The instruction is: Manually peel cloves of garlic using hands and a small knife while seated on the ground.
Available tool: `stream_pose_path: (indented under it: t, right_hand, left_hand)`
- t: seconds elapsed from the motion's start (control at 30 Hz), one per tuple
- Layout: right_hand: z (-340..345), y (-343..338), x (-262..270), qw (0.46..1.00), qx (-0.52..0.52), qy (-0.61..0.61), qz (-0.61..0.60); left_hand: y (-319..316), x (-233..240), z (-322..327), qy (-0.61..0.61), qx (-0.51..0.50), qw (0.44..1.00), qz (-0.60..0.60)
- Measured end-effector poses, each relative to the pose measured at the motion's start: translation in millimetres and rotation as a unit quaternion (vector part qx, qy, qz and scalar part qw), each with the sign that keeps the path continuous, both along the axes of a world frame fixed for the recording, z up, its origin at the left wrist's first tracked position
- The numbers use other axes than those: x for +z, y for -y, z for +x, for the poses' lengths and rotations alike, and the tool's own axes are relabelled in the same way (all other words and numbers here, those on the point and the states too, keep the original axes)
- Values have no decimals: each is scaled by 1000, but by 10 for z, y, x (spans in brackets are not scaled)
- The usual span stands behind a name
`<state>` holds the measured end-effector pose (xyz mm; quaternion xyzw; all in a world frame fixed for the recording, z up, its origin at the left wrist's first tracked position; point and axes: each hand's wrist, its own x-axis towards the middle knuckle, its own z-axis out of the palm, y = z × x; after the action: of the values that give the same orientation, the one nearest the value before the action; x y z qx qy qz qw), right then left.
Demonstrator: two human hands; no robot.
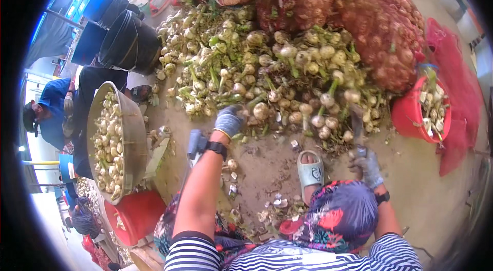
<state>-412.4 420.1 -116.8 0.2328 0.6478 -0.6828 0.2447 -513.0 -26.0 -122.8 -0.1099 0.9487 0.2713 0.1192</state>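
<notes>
In the head view my left hand, in a pale glove, reaches to the near edge of a heap of garlic bulbs with green stems. Its fingertips are beside or on some bulbs; blur hides whether they grip one. A knife is held in my gloved right hand, its broad dark blade pointing away from me towards the heap. Close to the blade's tip lies a pale bulb. A single loose bulb rests on the floor near my left forearm.
Red mesh sacks full of bulbs stand behind the heap. A red bucket holding garlic is at right. At left are a large basin of trimmed bulbs, a red tub, a black bucket and a person.
</notes>
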Motion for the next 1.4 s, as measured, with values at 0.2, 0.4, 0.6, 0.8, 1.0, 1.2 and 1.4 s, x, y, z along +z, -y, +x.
stream_pose_path:
  t: [0.2, 0.4, 0.6, 0.8, 1.0, 1.2, 1.4]
  right_hand:
    - [-1213, 1328, -276, 914, 309, -199, 171]
    - [-1171, 1899, -287, 937, 309, -145, 81]
    - [-762, 1560, -266, 973, 217, -79, -17]
    - [-845, 1544, -61, 935, 328, -89, 100]
    - [-1123, 1909, -111, 851, 374, -253, 267]
    - [-950, 2284, 386, 769, 471, -383, 201]
    - [-713, 2358, 408, 689, 492, -470, 249]
  left_hand:
    - [-95, -704, -196, 220, 213, 950, -64]
    - [77, -1181, -323, 166, 254, 952, -26]
    - [-432, -1117, -434, -10, 510, 810, 290]
    - [124, -607, 553, -153, 207, 774, 579]
    - [-121, -70, 938, -108, 239, 525, 810]
    - [-132, 98, 1107, -55, 133, 793, 592]
    - [-376, 71, 1165, -108, 226, 817, 520]
